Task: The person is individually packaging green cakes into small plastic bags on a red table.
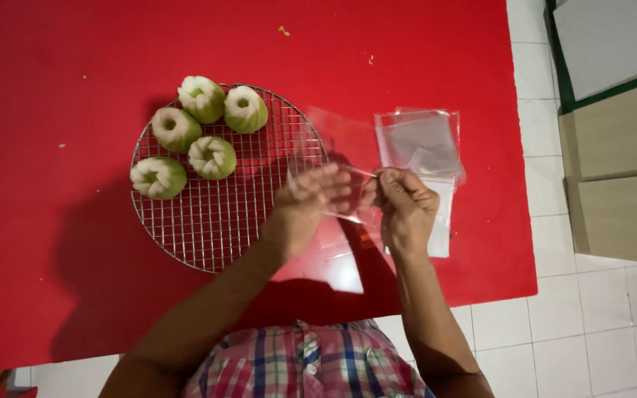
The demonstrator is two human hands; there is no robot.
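Plaid shirt (304, 361) at the bottom edge, checked in pink, blue and green; both bare forearms reach forward from it over the bench (53, 280), which is covered in red.

Left hand (307, 203): grip pinched on the near edge of a clear plastic bag (340, 199), fingers curled, hand above the right rim of the wire rack (215, 228). Right hand (405, 206): grip clenched on the same bag from the other side, fingertips pressed together at its top corner. Bag held between the two hands, off the bench surface, just in front of the chest line; whether its mouth is parted cannot be told.

Just beyond the right hand: stack of clear plastic bags (425, 147) lying flat on the bench, partly under that hand.

Left of the hands: round wire rack resting on the bench. Five green-and-white fluted steamed cakes (211, 157) sit grouped on its far left part, close together, well apart from both hands.

Farther out: a few small crumbs (284, 31) on the red cover. White tiled floor (599, 332) to the right of the bench.
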